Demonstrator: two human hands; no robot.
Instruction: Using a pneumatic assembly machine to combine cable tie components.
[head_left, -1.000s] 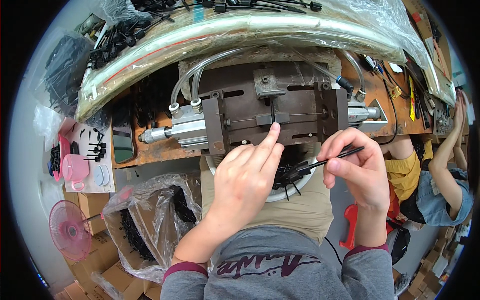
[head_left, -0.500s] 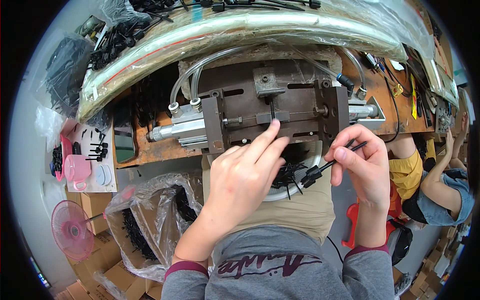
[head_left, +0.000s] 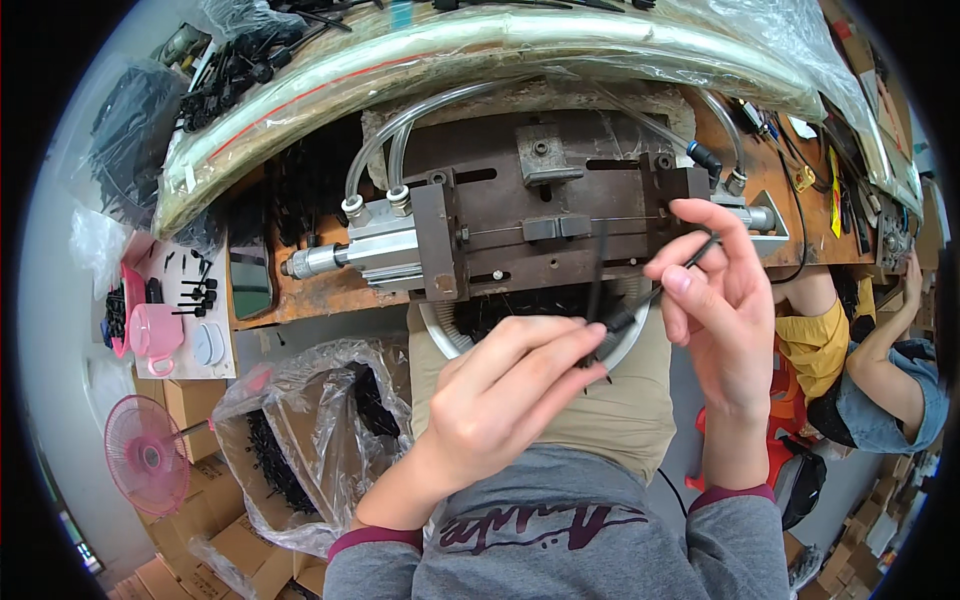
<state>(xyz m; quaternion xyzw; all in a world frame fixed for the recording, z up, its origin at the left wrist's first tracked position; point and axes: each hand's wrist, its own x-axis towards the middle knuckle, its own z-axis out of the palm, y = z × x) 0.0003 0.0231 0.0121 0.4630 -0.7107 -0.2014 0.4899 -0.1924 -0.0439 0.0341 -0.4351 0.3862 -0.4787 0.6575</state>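
You are pinching a thin black strip (head_left: 597, 270) with your left hand (head_left: 500, 400) and a black cable tie (head_left: 655, 290) with your right hand (head_left: 725, 300), just below the rusty press jig (head_left: 560, 225); neither is loaded yet.

bowl (head_left: 625, 345) half behind hands

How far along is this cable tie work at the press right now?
Done: a clear bag at the left holds many black pieces. In hand: the left hand and right hand both pinch black ties. Left: the bowl on the lap holds more ties; the press is unloaded.
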